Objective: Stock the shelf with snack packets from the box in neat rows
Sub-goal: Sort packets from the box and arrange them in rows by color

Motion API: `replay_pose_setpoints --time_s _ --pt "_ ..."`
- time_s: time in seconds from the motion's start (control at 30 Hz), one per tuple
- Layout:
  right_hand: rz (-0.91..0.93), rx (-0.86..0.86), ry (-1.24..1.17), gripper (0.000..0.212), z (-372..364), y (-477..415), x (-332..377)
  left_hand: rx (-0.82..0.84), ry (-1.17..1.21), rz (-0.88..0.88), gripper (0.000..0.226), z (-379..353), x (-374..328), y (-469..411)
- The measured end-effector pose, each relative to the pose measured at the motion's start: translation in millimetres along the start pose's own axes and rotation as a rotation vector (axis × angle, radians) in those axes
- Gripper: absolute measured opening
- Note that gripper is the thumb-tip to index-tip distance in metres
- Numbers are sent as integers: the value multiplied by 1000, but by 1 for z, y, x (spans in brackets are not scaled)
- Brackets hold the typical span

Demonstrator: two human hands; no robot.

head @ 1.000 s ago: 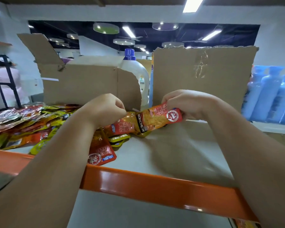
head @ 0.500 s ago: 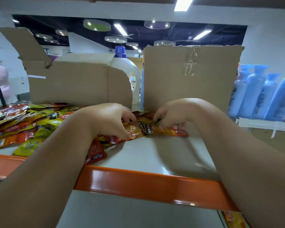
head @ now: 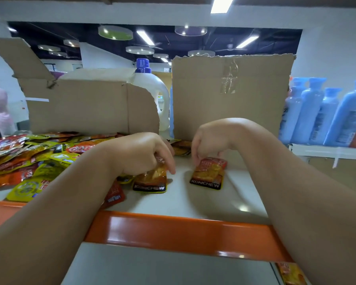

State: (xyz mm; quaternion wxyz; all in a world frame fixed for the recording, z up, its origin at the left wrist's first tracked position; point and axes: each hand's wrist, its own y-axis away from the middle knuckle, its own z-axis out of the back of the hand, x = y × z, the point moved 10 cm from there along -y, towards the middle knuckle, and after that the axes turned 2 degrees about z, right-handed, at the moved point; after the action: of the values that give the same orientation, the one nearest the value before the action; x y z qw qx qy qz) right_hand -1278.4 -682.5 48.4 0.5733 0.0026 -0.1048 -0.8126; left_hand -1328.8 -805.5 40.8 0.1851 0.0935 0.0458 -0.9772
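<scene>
A: What finish is shown beneath the left hand [head: 140, 155]?
B: Glossy, crinkled film on the left packet [head: 150, 179]; the same is seen on the right packet [head: 209, 174] at the right hand [head: 212, 138].
A: And below them?
B: A smooth, faintly reflective shelf board [head: 193, 200], edged by a glossy orange rail [head: 173, 231]. Beyond the hands, matt cardboard [head: 224, 112], roughly torn, is patched with shiny tape [head: 229, 79].

Left hand [head: 140, 153], right hand [head: 212, 138]; fingers [head: 170, 165] curled downward

Orange-yellow packets [head: 208, 174], black-banded, on an orange-edged white shelf [head: 173, 229].
</scene>
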Motion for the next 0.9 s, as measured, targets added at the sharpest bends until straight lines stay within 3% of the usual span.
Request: replay_pose_setpoints --time_s 0.03,0.13,0.23,0.37,0.43,0.63,0.9 --pt "-31 -24 48 12 4 1 -4 -46 26 18 54 6 3 2" --pt "-198 17 143 49 1 2 -22 -205 -123 137 9 22 18 4" --pt "-217 83 222 62 -12 0 -14 -138 -248 241 38 15 23 5" --pt "30 84 305 34 -13 -1 23 -74 -164 179 34 8 4 8" --pt "73 90 316 30 -12 1 28 -61 -129 168 38 6 2 9" --pt "-154 137 369 61 -8 10 -2 1 -81 184 48 2 7 12" --pt "-246 167 270 55 -10 15 -11 -1 -92 213 51 3 8 12"
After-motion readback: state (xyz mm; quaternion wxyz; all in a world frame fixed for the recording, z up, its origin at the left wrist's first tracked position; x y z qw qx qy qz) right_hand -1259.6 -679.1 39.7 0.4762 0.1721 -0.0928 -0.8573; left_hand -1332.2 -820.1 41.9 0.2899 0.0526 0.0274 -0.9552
